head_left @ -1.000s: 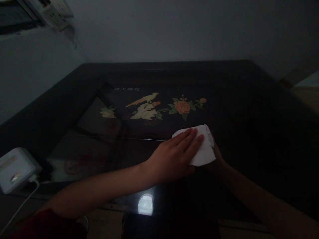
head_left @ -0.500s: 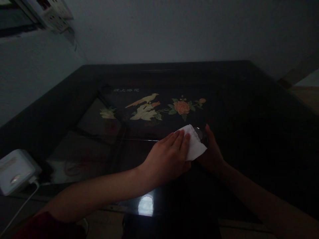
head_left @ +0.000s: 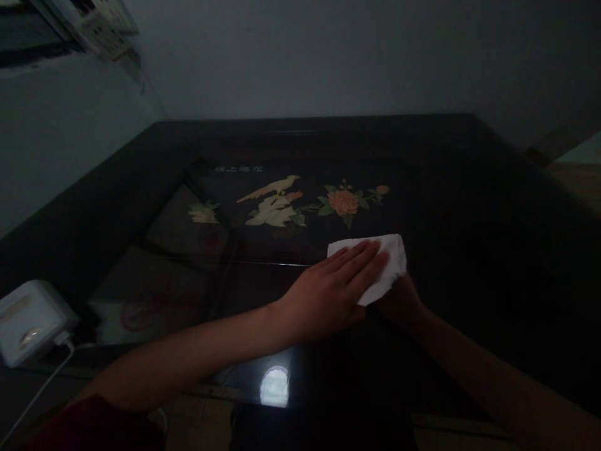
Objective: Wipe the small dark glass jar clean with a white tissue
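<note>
My left hand (head_left: pixel 328 297) lies over a white tissue (head_left: pixel 392 263), fingers stretched together along its top, and presses it down just above a dark lacquered table (head_left: pixel 469 207). From the right, my right hand (head_left: pixel 401 304) comes up under the tissue. Its fingers are hidden behind the tissue, and whatever they hold cannot be seen. Both hands meet near the table's middle, just in front of a painted bird and flower inlay (head_left: pixel 282 200).
A white box-shaped device (head_left: pixel 28 319) with a cable (head_left: pixel 37 394) sits at the table's left front corner. A bright light reflection (head_left: pixel 275 385) shows on the glossy front edge. Pale walls close in behind and to the left.
The left hand's fingers have stretched forward over the tissue again after curling back. The right hand's fingertips, seen beside the tissue half a second ago, are now covered.
</note>
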### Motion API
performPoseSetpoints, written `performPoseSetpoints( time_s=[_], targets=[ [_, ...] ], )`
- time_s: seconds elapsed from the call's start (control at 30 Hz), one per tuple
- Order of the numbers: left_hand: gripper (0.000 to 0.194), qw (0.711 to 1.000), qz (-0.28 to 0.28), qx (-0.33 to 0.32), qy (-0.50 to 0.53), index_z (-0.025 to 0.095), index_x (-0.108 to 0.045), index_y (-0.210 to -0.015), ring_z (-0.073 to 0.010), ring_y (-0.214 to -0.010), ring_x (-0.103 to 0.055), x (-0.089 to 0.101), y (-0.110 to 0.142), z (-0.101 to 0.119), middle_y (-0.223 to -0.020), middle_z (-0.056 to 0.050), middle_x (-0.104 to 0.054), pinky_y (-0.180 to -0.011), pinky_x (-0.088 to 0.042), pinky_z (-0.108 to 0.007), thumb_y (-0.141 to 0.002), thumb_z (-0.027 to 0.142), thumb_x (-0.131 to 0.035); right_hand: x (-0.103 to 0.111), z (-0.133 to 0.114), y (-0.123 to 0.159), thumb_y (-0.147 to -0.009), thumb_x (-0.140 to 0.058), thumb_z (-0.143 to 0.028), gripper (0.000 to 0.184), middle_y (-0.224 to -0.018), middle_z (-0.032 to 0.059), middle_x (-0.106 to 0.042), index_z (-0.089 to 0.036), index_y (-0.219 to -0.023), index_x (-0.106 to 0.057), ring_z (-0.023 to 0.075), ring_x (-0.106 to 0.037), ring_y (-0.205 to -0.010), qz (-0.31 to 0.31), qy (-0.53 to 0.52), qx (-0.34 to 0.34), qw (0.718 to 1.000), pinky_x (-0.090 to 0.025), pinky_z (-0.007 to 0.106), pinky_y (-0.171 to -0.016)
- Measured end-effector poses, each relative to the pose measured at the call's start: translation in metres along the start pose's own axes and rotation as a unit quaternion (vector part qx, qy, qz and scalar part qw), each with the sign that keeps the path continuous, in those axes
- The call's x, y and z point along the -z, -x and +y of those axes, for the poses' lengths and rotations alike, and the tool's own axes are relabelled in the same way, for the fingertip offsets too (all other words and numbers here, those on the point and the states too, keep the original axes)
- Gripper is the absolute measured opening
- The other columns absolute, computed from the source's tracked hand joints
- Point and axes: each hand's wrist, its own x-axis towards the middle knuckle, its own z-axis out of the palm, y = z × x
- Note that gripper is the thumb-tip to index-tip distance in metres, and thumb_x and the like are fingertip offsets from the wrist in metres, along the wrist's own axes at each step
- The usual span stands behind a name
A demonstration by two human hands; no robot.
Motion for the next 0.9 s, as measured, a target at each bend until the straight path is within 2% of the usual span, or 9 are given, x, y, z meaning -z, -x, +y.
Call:
performPoseSetpoints(
  time_s=[0.17, 0.37, 0.43, 0.57, 0.67, 0.8, 0.9],
  targets=[
    [0.061, 0.999, -0.003, 0.034, -0.024, 0.005, -0.031, -0.143, -0.0241, -0.141, -0.029, 0.002, 0.0, -0.005, -0.151, -0.017, -0.033, -0.116, -0.03, -0.038, -0.087, 0.024, -0.049, -0.009, -0.003, -0.001, -0.081, -0.056, -0.054, 0.035, -0.103, 0.0028, -0.074, -0.027, -0.099, -0.07, 0.027, -0.059, -0.117, -0.01, -0.013, -0.026, 1.0, -0.05, 0.043, -0.096],
    [0.053, 0.994, 0.003, 0.053, -0.098, -0.001, -0.046, -0.132, -0.0282, -0.128, -0.05, 0.011, 0.004, 0.005, -0.136, -0.022, -0.053, -0.109, -0.04, -0.04, -0.088, 0.029, -0.05, -0.013, -0.008, -0.002, -0.075, -0.061, -0.058, 0.037, -0.09, 0.003, -0.076, -0.023, -0.082, -0.071, 0.026, -0.064, -0.109, -0.007, -0.019, -0.054, 0.998, -0.05, 0.038, -0.094],
    [0.052, 0.993, 0.013, 0.044, -0.107, -0.002, -0.048, -0.129, -0.0283, -0.126, -0.051, 0.013, 0.005, 0.009, -0.133, -0.022, -0.054, -0.109, -0.041, -0.039, -0.088, 0.029, -0.051, -0.013, -0.009, -0.001, -0.073, -0.063, -0.06, 0.039, -0.089, 0.0043, -0.076, -0.022, -0.081, -0.072, 0.0268, -0.065, -0.108, -0.013, -0.016, -0.063, 0.998, -0.051, 0.038, -0.093],
    [0.054, 0.996, 0.033, 0.009, -0.087, -0.003, -0.044, -0.132, -0.027, -0.136, -0.039, 0.013, 0.005, 0.013, -0.143, -0.022, -0.044, -0.111, -0.039, -0.035, -0.087, 0.027, -0.051, -0.014, -0.008, 0.001, -0.069, -0.065, -0.061, 0.042, -0.088, 0.0053, -0.076, -0.023, -0.085, -0.072, 0.028, -0.064, -0.11, -0.017, -0.005, -0.056, 0.998, -0.05, 0.038, -0.095],
    [0.058, 0.998, 0.024, -0.011, -0.05, -0.002, -0.036, -0.136, -0.0255, -0.141, -0.03, 0.009, 0.004, 0.01, -0.148, -0.022, -0.036, -0.113, -0.037, -0.034, -0.087, 0.025, -0.05, -0.014, -0.008, 0.003, -0.071, -0.064, -0.059, 0.038, -0.088, 0.004, -0.076, -0.024, -0.087, -0.072, 0.0272, -0.062, -0.113, -0.016, 0.006, -0.033, 0.999, -0.049, 0.038, -0.097],
    [0.062, 1.0, 0.012, -0.019, -0.019, -0.001, -0.027, -0.14, -0.025, -0.144, -0.02, 0.001, 0.002, 0.002, -0.152, -0.023, -0.028, -0.116, -0.031, -0.034, -0.086, 0.021, -0.049, -0.017, -0.007, 0.005, -0.074, -0.064, -0.055, 0.029, -0.085, -0.0002, -0.075, -0.029, -0.083, -0.071, 0.0241, -0.061, -0.114, 0.009, -0.006, -0.012, 1.0, -0.047, 0.037, -0.101],
    [0.065, 1.0, 0.009, -0.013, -0.015, 0.0, -0.023, -0.143, -0.0245, -0.145, -0.018, -0.002, 0.0, -0.004, -0.153, -0.021, -0.027, -0.117, -0.028, -0.035, -0.087, 0.021, -0.049, -0.018, -0.006, 0.005, -0.077, -0.061, -0.056, 0.031, -0.091, -0.0015, -0.075, -0.029, -0.087, -0.072, 0.0226, -0.061, -0.114, 0.017, -0.013, -0.018, 1.0, -0.046, 0.036, -0.102]
  ],
)
